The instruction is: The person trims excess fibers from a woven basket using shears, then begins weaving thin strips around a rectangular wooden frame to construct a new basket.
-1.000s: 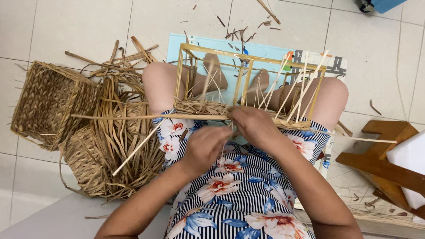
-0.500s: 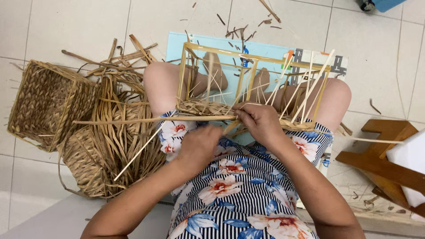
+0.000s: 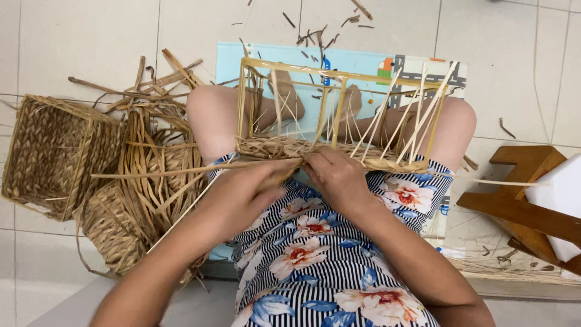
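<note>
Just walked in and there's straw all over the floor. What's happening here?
A seated person is weaving a basket on their lap. Both hands, left hand and right hand, work flat tan straw strands into the woven base of a rectangular cane basket frame. A finished square woven basket and loose straw bundle lie alongside.

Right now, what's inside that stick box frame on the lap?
Through the frame you see bare legs and the blue mat underneath. Loose thin sticks lean inside. The woven edge hides what is below it.
</note>
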